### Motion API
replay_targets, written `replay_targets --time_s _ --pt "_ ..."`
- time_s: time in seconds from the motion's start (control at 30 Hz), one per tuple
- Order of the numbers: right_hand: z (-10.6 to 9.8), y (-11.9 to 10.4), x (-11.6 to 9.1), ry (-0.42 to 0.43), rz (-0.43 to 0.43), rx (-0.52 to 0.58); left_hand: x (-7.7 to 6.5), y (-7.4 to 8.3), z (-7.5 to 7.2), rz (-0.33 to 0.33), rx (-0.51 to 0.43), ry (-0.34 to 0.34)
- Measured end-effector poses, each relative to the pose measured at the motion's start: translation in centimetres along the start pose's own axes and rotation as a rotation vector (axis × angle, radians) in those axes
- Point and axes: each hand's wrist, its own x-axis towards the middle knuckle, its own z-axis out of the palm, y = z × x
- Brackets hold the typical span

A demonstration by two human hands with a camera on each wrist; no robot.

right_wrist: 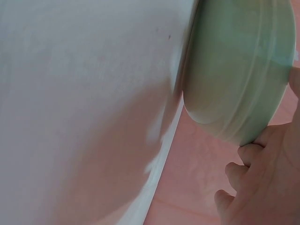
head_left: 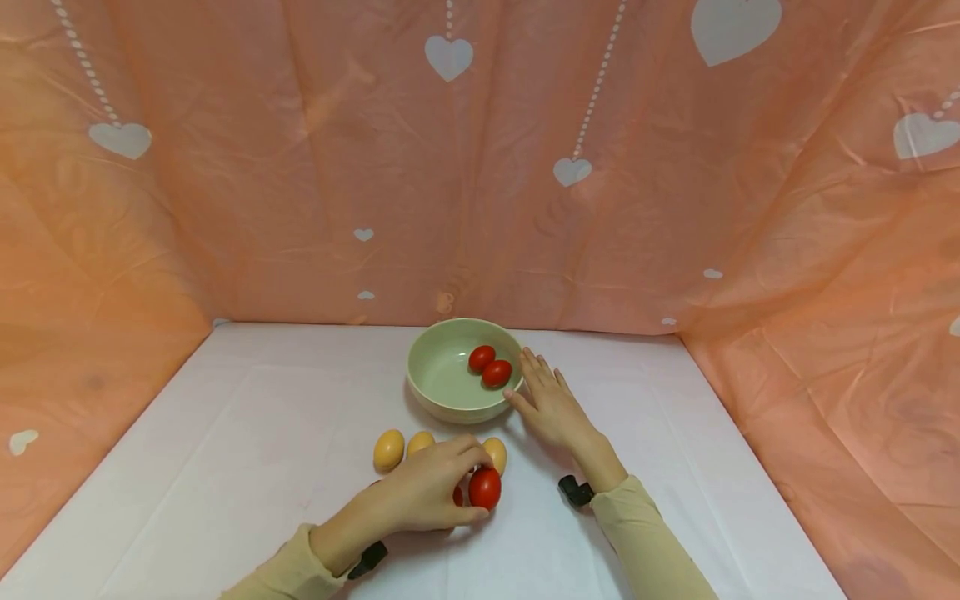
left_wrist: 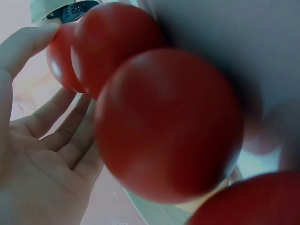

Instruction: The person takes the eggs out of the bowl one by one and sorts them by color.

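Note:
My left hand (head_left: 431, 487) pinches a glossy red egg-shaped object (head_left: 485, 489) between thumb and fingertips, just above the white table. In the left wrist view, the thumb and fingers are on the farthest red one (left_wrist: 60, 61); more red ones (left_wrist: 168, 124) lie close to the palm, mostly hidden by this hand in the head view. A pale green bowl (head_left: 442, 408) stands beyond, with two red ones (head_left: 497, 373) inside. With straight fingers, my right hand (head_left: 553, 412) touches the bowl's right side, its thumb at the rim.
Yellow egg-shaped objects (head_left: 388, 451) lie in a row between bowl and left hand, one of them (head_left: 495, 455) right behind the pinched red one. White cloth covers the table (head_left: 285, 417). Orange curtains with white hearts (head_left: 480, 208) enclose the back and sides.

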Motion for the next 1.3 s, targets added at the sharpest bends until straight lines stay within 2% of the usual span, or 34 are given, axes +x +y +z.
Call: replay_targets --time_s 0.3,0.7,1.3 --pt "0.09 0.10 0.08 -0.003 -0.004 -0.005 -0.15 0.00 0.40 0.047 0.097 0.012" --pt "-0.04 -0.11 -0.04 -0.001 -0.003 0.005 -0.29 0.13 0.41 0.003 0.104 -0.059" --pt "-0.16 -0.14 -0.06 0.000 -0.004 0.011 -0.51 -0.22 0.76 0.013 0.106 -0.061"
